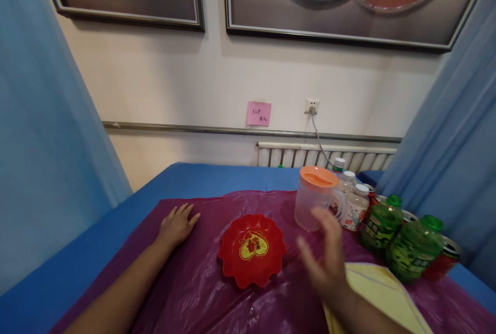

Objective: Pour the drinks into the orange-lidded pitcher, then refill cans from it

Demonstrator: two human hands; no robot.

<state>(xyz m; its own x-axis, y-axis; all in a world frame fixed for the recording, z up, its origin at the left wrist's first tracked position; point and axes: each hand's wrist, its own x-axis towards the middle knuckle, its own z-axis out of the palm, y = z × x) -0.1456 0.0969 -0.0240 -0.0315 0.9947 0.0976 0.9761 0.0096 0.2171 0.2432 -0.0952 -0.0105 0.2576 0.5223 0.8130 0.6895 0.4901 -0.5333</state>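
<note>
My left hand (176, 225) lies flat, palm down, on the purple plastic sheet (201, 282), left of a red scalloped plate (251, 249) with a yellow heart in its middle. My right hand (325, 261) is raised above the sheet with its fingers spread and holds nothing. It hovers just in front of a clear plastic pitcher (313, 203) with an orange lid, slightly blurred. A yellow cloth (377, 292) lies under my right forearm.
Right of the pitcher stand white-capped bottles (355, 205), two green bottles (411, 246) and red cans (442, 259). The sheet covers a blue table (116, 215). Blue curtains hang on both sides; a radiator and a wall socket with a cable are behind.
</note>
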